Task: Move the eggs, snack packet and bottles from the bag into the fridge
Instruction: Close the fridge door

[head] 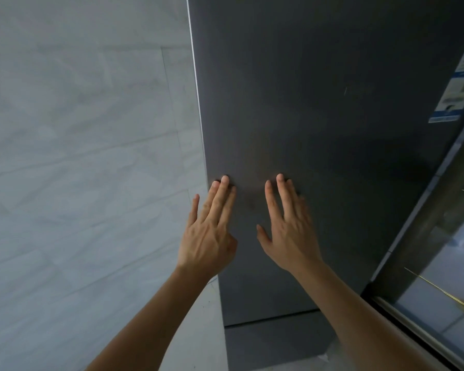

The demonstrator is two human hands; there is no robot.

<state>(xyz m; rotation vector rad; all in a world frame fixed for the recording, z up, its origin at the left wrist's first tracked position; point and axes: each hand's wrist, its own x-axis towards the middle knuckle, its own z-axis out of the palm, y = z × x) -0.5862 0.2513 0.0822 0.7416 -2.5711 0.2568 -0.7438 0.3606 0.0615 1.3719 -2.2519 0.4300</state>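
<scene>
Hands: both are held flat and empty, fingers spread, nothing gripped.
Left hand (208,234): fingertips are pressed on the door (319,129), just inside its left edge.
Right hand (289,228): fingertips are laid on the same panel, just beside the left hand, thumb splayed.
Door: a dark brushed panel, seen shut; a seam is visible below the wrists, with a second panel (273,344) under it.
Label (456,84): a white and blue sticker is fixed at the upper right of the door.
Wall (78,156): pale tiles are seen to the left of the fridge.
Task items: eggs, snack packet, bottles and bag are not in view; their position cannot be told.
Step judged: the door is probably being pushed shut, or felt for a way to open; which cannot be decided.
Progress: cannot be judged, since the fridge interior is hidden.
Risk 1: if opening is intended, no handle is seen; fingers placed at the left edge may slip off the smooth panel.
Risk 2: if closing is intended, a hard push may jolt bottles or eggs stored inside.
Risk 3: uneven pressure may leave the seal partly unseated.
</scene>
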